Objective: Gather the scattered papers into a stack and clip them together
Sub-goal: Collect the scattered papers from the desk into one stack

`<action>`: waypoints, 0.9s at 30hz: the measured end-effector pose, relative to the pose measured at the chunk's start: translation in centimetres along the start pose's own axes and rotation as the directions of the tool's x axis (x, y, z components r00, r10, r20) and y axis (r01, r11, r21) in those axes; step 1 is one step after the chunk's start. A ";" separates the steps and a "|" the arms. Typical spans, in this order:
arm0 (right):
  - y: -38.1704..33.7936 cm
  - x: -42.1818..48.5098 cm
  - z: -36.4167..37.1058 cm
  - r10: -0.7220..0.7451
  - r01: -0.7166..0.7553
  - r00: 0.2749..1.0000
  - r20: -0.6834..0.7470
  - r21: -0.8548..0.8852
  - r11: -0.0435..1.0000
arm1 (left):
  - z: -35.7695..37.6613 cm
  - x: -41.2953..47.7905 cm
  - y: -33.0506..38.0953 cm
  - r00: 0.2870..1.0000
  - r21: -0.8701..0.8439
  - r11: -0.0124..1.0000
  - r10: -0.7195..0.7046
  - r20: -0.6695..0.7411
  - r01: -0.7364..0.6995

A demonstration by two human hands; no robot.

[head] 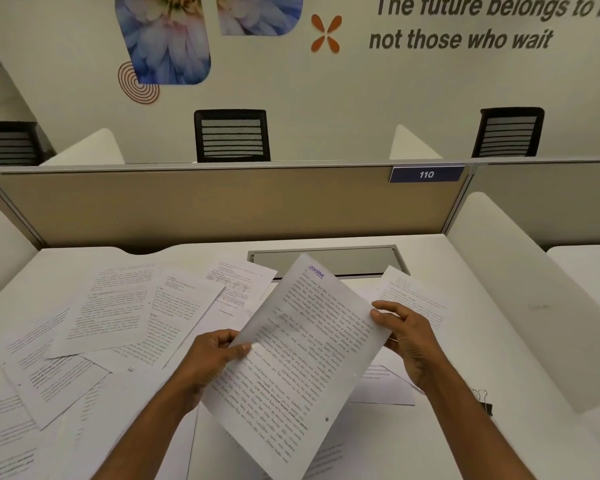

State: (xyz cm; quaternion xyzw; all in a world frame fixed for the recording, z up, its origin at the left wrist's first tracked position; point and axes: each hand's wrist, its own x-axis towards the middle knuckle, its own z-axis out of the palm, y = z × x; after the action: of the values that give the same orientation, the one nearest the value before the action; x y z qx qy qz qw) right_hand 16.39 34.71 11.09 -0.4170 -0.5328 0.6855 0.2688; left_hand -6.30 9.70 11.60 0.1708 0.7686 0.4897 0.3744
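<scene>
A printed sheet [305, 355] is held tilted above the white desk [499, 327], its text upside down to me. My left hand [212, 358] pinches its left edge with thumb on top. My right hand [409, 344] grips its right edge, fingers curled behind. Several other printed papers [118, 306] lie scattered and overlapping over the left and middle of the desk, and more sheets [413, 292] lie under my right hand. A black binder clip [484, 401] rests on the desk at the right, beside my right wrist.
A grey cable tray lid [326, 259] is set into the desk's back. A beige partition [222, 202] with a blue "110" tag [426, 174] closes the far side. White side dividers [520, 278] flank the desk. Black chairs [232, 135] stand beyond.
</scene>
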 end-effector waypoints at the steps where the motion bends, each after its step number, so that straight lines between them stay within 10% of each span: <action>1: 0.2 0.2 -0.2 0.006 -0.006 1.000 0.000 0.007 1.000 | 0.3 0.2 -0.1 1.000 -0.006 1.000 -0.007 0.014 0.007; 27: 2.2 -2.7 2.1 0.084 -0.094 0.992 0.099 0.097 0.991 | 6.7 1.4 -1.4 0.995 -0.345 0.934 -0.104 -0.001 0.097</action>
State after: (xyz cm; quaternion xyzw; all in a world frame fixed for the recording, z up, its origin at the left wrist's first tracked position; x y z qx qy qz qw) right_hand 16.09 30.83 9.88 -0.3933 -0.4903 0.7420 0.2331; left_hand -2.07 14.12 8.17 0.0585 0.6823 0.5985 0.4156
